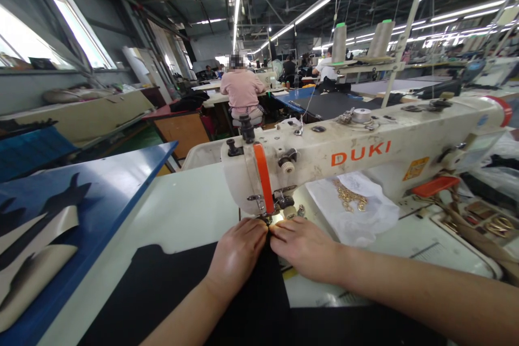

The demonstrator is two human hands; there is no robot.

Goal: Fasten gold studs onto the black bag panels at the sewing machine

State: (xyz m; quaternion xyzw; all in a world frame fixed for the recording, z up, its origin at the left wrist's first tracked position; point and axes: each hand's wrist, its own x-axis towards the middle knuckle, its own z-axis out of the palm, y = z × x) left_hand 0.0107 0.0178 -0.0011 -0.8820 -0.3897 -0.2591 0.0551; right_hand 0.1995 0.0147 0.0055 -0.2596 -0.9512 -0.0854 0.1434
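Observation:
A white sewing machine [300, 146] with an orange stripe and the letters DUKI stands in front of me. Black fabric [162, 286] spreads over the pale table from the needle area toward me. My left hand [242, 243] is closed on the fabric just in front of the presser foot. Close beside it, my right hand [302, 244] has its fingers bent and pinched at the fabric's edge under the lit needle area. Both sets of fingertips nearly meet, and they hide the stitching spot and what lies between them.
Gold metal rings [351, 194] lie on a white plastic bag [365, 219] behind my right hand. A tray [466, 246] of small parts is at the right. At the left, a blue table [117, 200] carries cut pieces. Thread cones [339, 43] stand above the machine. A person in pink [242, 89] sits ahead.

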